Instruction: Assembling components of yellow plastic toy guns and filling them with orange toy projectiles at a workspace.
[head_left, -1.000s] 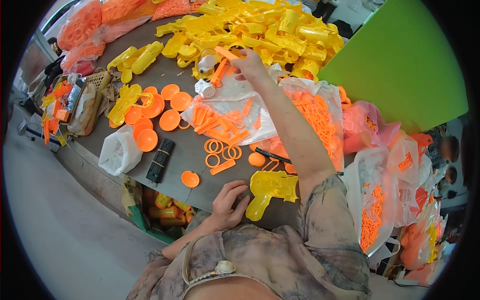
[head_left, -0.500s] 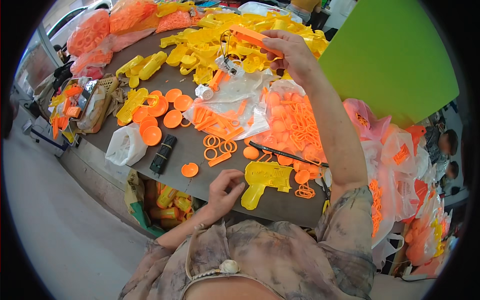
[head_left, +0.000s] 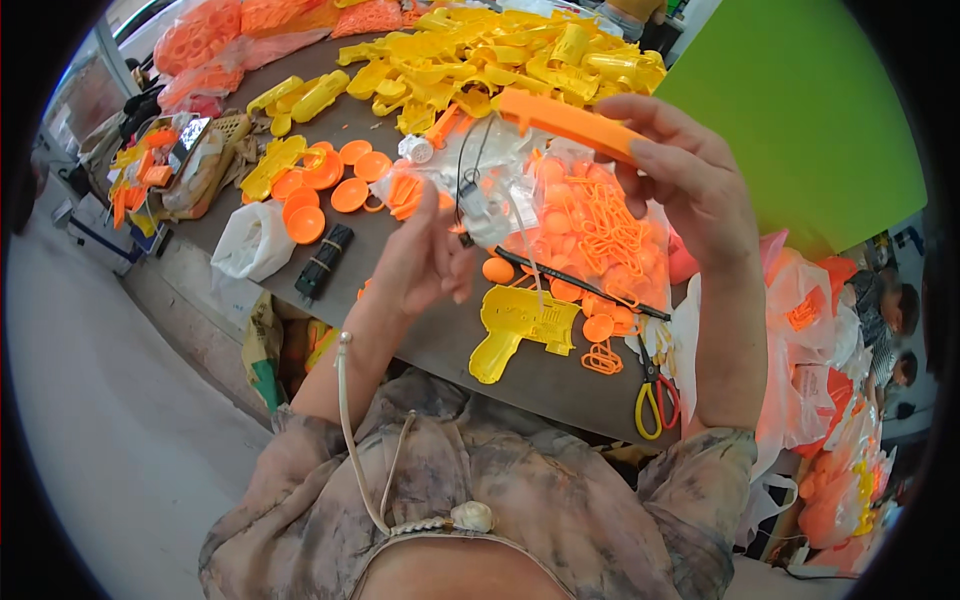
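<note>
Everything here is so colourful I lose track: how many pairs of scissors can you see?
1: scissors with one yellow and one red handle, at the near edge of the table, right of the yellow shell. Others may be hidden.

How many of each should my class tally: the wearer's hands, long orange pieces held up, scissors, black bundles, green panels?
Left hand and right hand: 2
Held long orange piece: 1
Scissors: 1
Black bundle: 1
Green panel: 1
Total: 6
</note>
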